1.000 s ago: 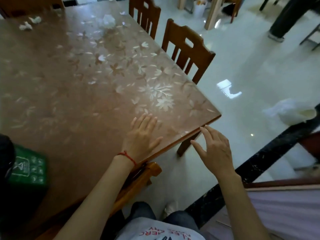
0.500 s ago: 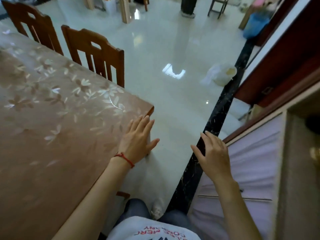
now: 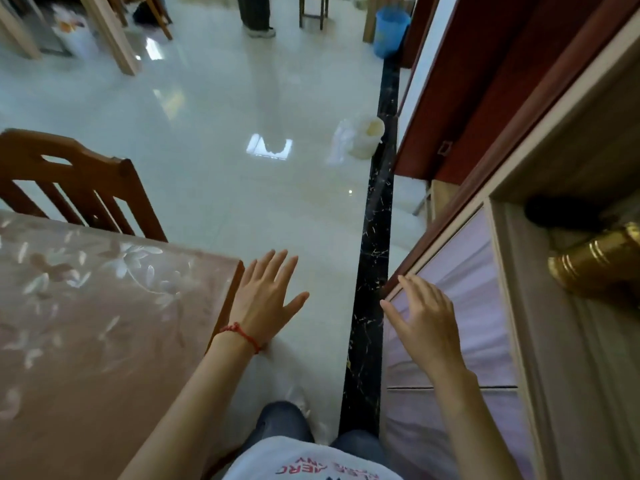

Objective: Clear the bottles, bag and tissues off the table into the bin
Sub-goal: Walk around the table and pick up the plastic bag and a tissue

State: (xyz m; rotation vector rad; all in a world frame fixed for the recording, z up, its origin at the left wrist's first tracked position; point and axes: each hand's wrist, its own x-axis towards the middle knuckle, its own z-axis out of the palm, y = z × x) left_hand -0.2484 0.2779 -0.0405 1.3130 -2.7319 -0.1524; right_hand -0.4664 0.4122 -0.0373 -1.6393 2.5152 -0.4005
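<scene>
We see our left hand [image 3: 265,299] spread flat with straight, relaxed fingers, holding nothing, just past the near corner of the table [image 3: 104,306]. A red string bracelet [image 3: 242,334] circles that wrist. Whether the heel of the hand touches the table edge we cannot tell; the fingers reach out over bare floor [image 3: 225,168] toward 12 o'clock.

Our right hand [image 3: 424,320] hangs at about 3 o'clock from the left one, fingers loosely bent and apart, thumb out to the side, gripping nothing. It sits over a pale lilac cabinet front [image 3: 467,306], beside a black marble floor strip [image 3: 375,254].

The part of the table we can see carries only its flowered cover; no bottles or tissues show on it here. A wooden chair [image 3: 76,188] stands at its far side, around 10 o'clock from the left hand.

At roughly 1 o'clock from our left fingertips, well apart from them, a pale bin [image 3: 367,136] with a white bag [image 3: 341,140] draped at its side rests on the floor, touching the black strip. Farther off, near 12 to 1 o'clock, stands a blue bucket [image 3: 391,31]. Another person's legs [image 3: 256,12] show at the top. A gold-coloured can [image 3: 595,268] lies at 3 o'clock in the cabinet shelf.
</scene>
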